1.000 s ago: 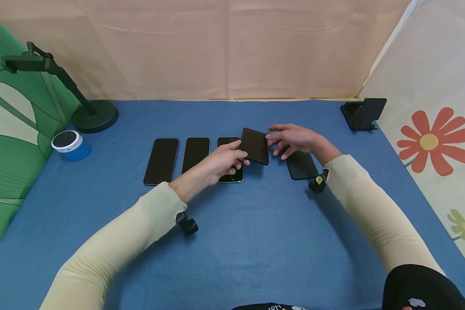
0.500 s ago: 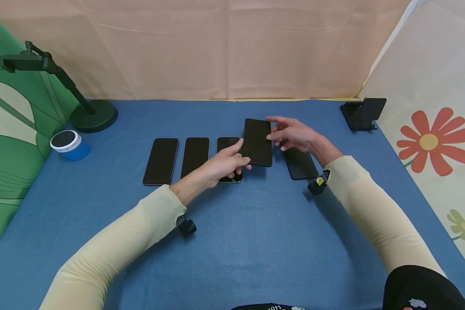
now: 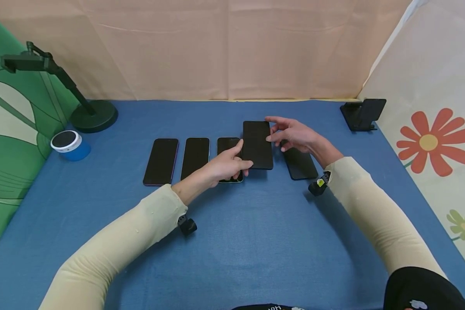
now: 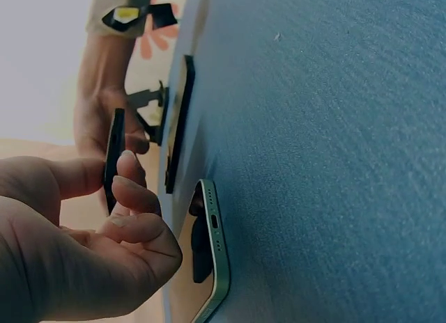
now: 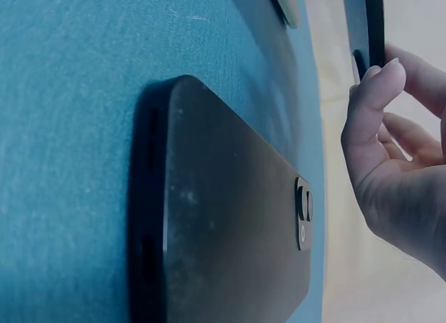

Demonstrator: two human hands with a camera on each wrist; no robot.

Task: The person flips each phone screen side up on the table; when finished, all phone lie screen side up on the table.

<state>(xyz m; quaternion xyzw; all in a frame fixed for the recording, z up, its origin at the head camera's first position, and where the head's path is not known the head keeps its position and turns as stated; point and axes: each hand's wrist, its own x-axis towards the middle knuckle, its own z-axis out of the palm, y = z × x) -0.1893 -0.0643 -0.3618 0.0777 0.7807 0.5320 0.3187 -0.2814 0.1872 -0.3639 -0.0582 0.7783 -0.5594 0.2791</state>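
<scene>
Both of us on it: my left grip [image 3: 227, 165] pinches the black smartphone [image 3: 257, 144] at its lower left, my right grip [image 3: 292, 134] pinches its upper right side. It's up off the blue counter [image 3: 255, 241], nearer the far edge! Beneath my right wrist, a dark camera-backed phone [image 3: 301, 164] lies face down; toward the left edge, three phones [image 3: 160, 162] in a row. Far right corner: a black stand [image 3: 366, 114].

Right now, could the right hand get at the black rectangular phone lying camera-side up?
Probably not freely: the right hand grips the raised black phone, though nothing lies on the camera-side-up phone.
</scene>
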